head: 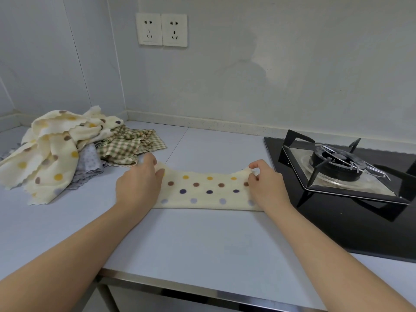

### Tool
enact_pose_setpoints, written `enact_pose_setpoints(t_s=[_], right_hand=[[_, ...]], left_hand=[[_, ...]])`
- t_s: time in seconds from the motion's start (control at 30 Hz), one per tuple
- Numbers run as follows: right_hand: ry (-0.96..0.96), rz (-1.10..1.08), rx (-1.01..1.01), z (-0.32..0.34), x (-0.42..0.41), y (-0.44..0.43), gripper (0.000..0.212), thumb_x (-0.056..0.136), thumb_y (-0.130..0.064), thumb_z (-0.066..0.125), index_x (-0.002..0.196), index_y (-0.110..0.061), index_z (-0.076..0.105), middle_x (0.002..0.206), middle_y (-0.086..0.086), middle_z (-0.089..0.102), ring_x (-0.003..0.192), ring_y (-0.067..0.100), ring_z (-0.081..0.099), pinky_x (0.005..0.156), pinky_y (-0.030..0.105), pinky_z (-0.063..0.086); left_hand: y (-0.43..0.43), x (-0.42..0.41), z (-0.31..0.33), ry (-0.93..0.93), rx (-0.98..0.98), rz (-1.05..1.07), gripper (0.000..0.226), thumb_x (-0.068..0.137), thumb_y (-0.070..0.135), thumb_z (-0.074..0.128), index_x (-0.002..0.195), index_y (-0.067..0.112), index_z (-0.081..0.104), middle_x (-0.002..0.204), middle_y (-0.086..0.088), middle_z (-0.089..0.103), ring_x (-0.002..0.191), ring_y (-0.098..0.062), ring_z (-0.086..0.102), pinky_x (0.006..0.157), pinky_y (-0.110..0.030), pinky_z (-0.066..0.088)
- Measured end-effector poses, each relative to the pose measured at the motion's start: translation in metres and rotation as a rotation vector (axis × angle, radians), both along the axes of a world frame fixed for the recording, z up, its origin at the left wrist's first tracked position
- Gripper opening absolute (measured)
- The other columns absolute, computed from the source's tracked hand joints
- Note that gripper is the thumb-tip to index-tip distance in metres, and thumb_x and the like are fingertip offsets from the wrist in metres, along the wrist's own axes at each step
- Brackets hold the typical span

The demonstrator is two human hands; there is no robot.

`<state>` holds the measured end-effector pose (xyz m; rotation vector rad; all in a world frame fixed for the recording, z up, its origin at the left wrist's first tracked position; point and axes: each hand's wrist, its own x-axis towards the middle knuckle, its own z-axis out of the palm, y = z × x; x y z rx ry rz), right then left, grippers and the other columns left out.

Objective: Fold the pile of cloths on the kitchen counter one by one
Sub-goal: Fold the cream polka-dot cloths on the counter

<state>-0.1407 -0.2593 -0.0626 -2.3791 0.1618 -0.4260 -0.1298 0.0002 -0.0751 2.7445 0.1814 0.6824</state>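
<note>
A cream cloth with coloured dots [204,191] lies folded into a long strip on the grey counter [191,239], in front of me. My left hand [138,184] pinches its far left corner. At the opposite end, my right hand [265,184] pinches the far right corner between thumb and fingers. The far edge sags between the two hands. A pile of unfolded cloths [67,152] sits at the back left: cream dotted ones on top, a green checked one and a grey one beneath.
A black gas hob [337,221] with a metal pan support [342,165] fills the counter's right side, close to my right hand. Two wall sockets [161,29] are above. The counter's front edge [202,287] runs below my forearms.
</note>
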Motion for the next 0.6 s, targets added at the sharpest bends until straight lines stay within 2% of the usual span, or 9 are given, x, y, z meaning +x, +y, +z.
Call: enact_pose_setpoints(t_s=[0.1,0.17,0.23,0.3,0.33,0.4,0.47,0.53,0.6], right_hand=[[-0.096,-0.034,-0.226,0.004,-0.004,0.003,0.034,0.094,-0.018,0.050,0.128,-0.019,0.050,0.106,0.004,0.059,0.099,0.026,0.055,0.077,0.037,0.045],[-0.256,-0.001,-0.401,0.007,-0.009,0.007,0.030,0.093,-0.020,0.052,0.122,-0.019,0.057,0.111,0.003,0.056,0.102,0.027,0.055,0.079,0.037,0.043],[-0.237,0.108,-0.447,0.008,-0.016,0.016,0.020,0.095,-0.024,0.048,0.108,-0.022,0.062,0.099,-0.001,0.062,0.091,0.025,0.058,0.072,0.034,0.043],[-0.086,0.188,-0.480,0.003,-0.018,0.022,0.022,0.097,-0.028,0.040,0.099,-0.024,0.062,0.089,-0.005,0.064,0.084,0.022,0.057,0.064,0.031,0.040],[-0.053,0.205,-0.510,0.001,-0.017,0.022,0.025,0.097,-0.028,0.038,0.101,-0.024,0.062,0.093,-0.007,0.065,0.087,0.021,0.056,0.066,0.031,0.040],[-0.064,0.211,-0.530,-0.001,-0.014,0.017,0.032,0.099,-0.025,0.036,0.118,-0.024,0.061,0.113,-0.007,0.063,0.104,0.019,0.055,0.080,0.033,0.042],[-0.090,0.237,-0.481,0.000,-0.011,0.012,0.035,0.100,-0.020,0.036,0.128,-0.023,0.057,0.126,-0.005,0.059,0.115,0.019,0.052,0.093,0.034,0.039],[-0.094,0.315,-0.394,0.000,-0.011,0.011,0.033,0.100,-0.018,0.038,0.125,-0.022,0.060,0.123,-0.005,0.061,0.113,0.019,0.054,0.096,0.034,0.039],[-0.051,0.405,-0.415,-0.002,-0.012,0.015,0.034,0.100,-0.017,0.037,0.122,-0.023,0.061,0.123,-0.008,0.061,0.116,0.016,0.053,0.104,0.035,0.035]], left_hand=[[0.001,-0.003,0.004,-0.189,-0.041,-0.088,0.026,0.095,0.026,0.056,0.115,0.011,0.047,0.093,-0.001,0.055,0.073,-0.026,0.055,0.053,-0.031,0.031],[0.001,-0.005,0.006,-0.311,-0.003,-0.313,0.013,0.091,0.019,0.061,0.101,0.011,0.057,0.092,0.000,0.057,0.075,-0.023,0.055,0.055,-0.032,0.037],[-0.001,-0.006,0.004,-0.237,0.022,-0.534,0.008,0.089,0.021,0.059,0.086,0.015,0.063,0.084,0.004,0.059,0.076,-0.020,0.058,0.062,-0.036,0.045],[-0.003,-0.008,-0.001,-0.082,0.004,-0.611,0.020,0.088,0.037,0.053,0.081,0.022,0.065,0.083,0.012,0.059,0.079,-0.011,0.057,0.068,-0.032,0.047],[-0.003,-0.008,0.000,-0.052,-0.001,-0.606,0.030,0.086,0.047,0.046,0.080,0.026,0.066,0.083,0.013,0.059,0.078,-0.006,0.056,0.068,-0.029,0.046],[-0.002,-0.011,0.004,-0.058,-0.051,-0.595,0.040,0.082,0.056,0.037,0.077,0.030,0.066,0.077,0.014,0.060,0.071,-0.005,0.056,0.063,-0.025,0.045],[0.000,-0.015,0.010,-0.086,-0.173,-0.622,0.034,0.082,0.054,0.038,0.076,0.031,0.063,0.069,0.014,0.061,0.063,-0.009,0.057,0.058,-0.023,0.044],[0.000,-0.019,0.014,-0.105,-0.236,-0.644,0.028,0.082,0.049,0.041,0.078,0.031,0.062,0.067,0.015,0.062,0.063,-0.011,0.058,0.057,-0.021,0.043],[-0.001,-0.021,0.015,-0.058,-0.222,-0.664,0.020,0.085,0.042,0.048,0.080,0.030,0.064,0.070,0.016,0.063,0.070,-0.007,0.060,0.060,-0.020,0.044]])
